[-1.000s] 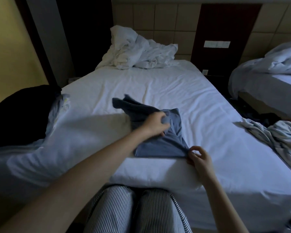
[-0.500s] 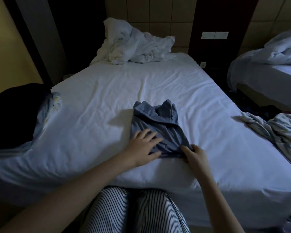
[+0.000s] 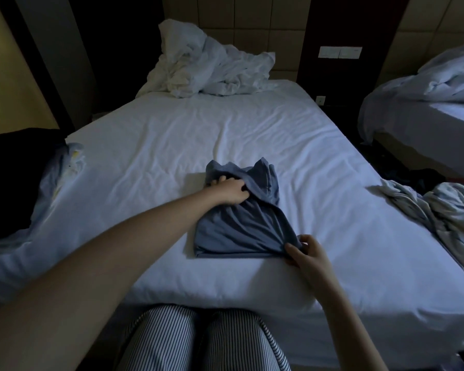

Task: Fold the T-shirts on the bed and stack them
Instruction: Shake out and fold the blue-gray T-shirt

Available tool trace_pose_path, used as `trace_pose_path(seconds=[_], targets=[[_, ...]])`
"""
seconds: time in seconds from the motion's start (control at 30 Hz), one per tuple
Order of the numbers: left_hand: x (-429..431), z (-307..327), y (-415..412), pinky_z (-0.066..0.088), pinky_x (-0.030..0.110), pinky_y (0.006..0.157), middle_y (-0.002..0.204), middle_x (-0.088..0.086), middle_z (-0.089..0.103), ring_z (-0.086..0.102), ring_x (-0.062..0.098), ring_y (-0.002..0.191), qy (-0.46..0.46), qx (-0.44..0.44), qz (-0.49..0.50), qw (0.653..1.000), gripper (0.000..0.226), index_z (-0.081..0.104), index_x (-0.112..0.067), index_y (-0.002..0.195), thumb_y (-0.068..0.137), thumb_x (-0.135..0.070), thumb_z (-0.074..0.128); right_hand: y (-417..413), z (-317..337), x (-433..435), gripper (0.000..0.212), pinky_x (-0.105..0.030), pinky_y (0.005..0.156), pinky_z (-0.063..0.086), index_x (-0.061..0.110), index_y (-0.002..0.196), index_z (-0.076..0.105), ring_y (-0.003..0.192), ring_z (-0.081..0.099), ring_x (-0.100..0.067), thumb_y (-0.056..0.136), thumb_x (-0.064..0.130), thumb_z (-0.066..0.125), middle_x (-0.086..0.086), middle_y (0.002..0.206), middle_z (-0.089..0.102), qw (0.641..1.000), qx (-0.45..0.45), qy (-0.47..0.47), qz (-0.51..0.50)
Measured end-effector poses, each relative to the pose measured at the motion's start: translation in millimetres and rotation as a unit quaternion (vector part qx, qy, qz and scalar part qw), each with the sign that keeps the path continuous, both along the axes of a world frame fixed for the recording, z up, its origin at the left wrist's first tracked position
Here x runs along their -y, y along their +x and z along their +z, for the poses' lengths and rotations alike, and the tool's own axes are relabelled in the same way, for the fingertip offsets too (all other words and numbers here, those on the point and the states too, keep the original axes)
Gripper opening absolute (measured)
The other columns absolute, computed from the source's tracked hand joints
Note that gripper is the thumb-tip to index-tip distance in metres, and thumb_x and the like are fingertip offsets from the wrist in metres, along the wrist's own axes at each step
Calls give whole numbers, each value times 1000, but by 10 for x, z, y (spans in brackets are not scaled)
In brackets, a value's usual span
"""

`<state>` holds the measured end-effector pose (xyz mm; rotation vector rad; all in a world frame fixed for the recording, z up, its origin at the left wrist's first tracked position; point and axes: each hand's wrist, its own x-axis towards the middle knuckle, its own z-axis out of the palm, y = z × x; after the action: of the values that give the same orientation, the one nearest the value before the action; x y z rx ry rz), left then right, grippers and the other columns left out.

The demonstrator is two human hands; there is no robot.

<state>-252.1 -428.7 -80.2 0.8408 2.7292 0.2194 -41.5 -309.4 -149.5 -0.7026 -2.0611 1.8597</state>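
Shifted from the near half to the far end of the folded slate-blue cotton T-shirt (image 3: 239, 228), the left hand (image 3: 229, 190) is curled into a fold there, likely for tidying. Its near corner is pinched taut by the right hand (image 3: 304, 251), close to the foot edge of the white-sheeted bed (image 3: 172, 145).

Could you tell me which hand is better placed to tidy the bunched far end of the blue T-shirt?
Left. The left hand is at the bunched far end of the blue T-shirt, gripping a fold there; the right hand pinches its near right corner.
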Motion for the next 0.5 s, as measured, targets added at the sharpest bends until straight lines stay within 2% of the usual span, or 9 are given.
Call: trace_pose_path(seconds=[0.07, 0.1, 0.17, 0.2, 0.27, 0.3, 0.37, 0.43, 0.5], targets=[[-224, 169, -102, 14, 47, 116, 159, 7, 11, 7, 31, 145, 74, -14, -48, 996, 58, 14, -28, 151, 98, -43, 34, 2, 2, -7, 11, -35, 70, 50, 15, 88, 53, 68, 59, -19, 89, 7, 61, -9, 80, 64, 1000, 5, -4, -3], [-311, 229, -154, 17, 44, 116, 158, 5, 15, 12, 29, 144, 134, -27, -46, 989, 58, 15, -28, 151, 98, -39, 37, 0, 4, -15, 11, -36, 71, 50, 14, 88, 53, 68, 59, -20, 88, 7, 61, -9, 79, 65, 1000, 7, -8, -5], [-372, 272, -203, 28, 36, 111, 153, 5, 30, 28, 25, 139, 228, -40, -20, 973, 50, 29, -23, 147, 98, -28, 39, -4, 2, -19, 10, -37, 72, 50, 13, 87, 54, 67, 59, -19, 88, 6, 60, -8, 79, 65, 1000, 13, -10, -8], [-348, 238, -182, 31, 33, 108, 148, 6, 38, 35, 24, 136, 240, -50, -18, 969, 45, 39, -19, 143, 98, -24, 38, -7, 13, -12, 10, -35, 71, 51, 13, 87, 53, 66, 59, -19, 88, 5, 60, -7, 78, 64, 1000, 16, -11, -10], [-217, 66, -97, 33, 33, 106, 142, 7, 47, 40, 24, 132, 224, -84, -35, 970, 39, 50, -15, 135, 99, -22, 38, -18, 35, 5, 13, -25, 62, 49, 12, 84, 50, 63, 56, -18, 88, 2, 57, -6, 75, 60, 999, 27, -20, -20], [-112, -52, -31, 30, 33, 108, 144, 7, 45, 37, 25, 134, 205, -92, -43, 974, 39, 49, -16, 136, 100, -25, 38, -17, 48, 18, 15, -24, 59, 46, 11, 82, 48, 63, 54, -18, 88, -1, 56, -6, 74, 57, 999, 36, -26, -25], [85, -303, 63, 15, 36, 115, 156, 4, 25, 20, 23, 143, 112, -80, -51, 989, 48, 29, -23, 148, 102, -37, 28, -15, 118, 68, 12, -28, 61, 40, 9, 86, 47, 67, 50, -19, 87, -2, 53, -10, 77, 53, 998, 60, -17, -22], [187, -472, 113, 1, 37, 118, 160, 1, 5, 4, 21, 147, 35, -74, -52, 995, 53, 9, -30, 151, 102, -46, 17, -8, 268, 144, 17, -32, 67, 38, 6, 101, 47, 77, 52, -22, 86, 2, 52, -11, 89, 54, 993, 92, 71, -11], [141, -468, 85, -5, 40, 118, 160, 0, 0, -2, 22, 147, 2, -68, -51, 996, 54, 5, -35, 151, 100, -52, 13, -75, 491, 234, 35, -32, 81, 37, 6, 120, 46, 103, 51, -27, 86, 6, 54, -12, 113, 53, 969, 68, 237, -24]])
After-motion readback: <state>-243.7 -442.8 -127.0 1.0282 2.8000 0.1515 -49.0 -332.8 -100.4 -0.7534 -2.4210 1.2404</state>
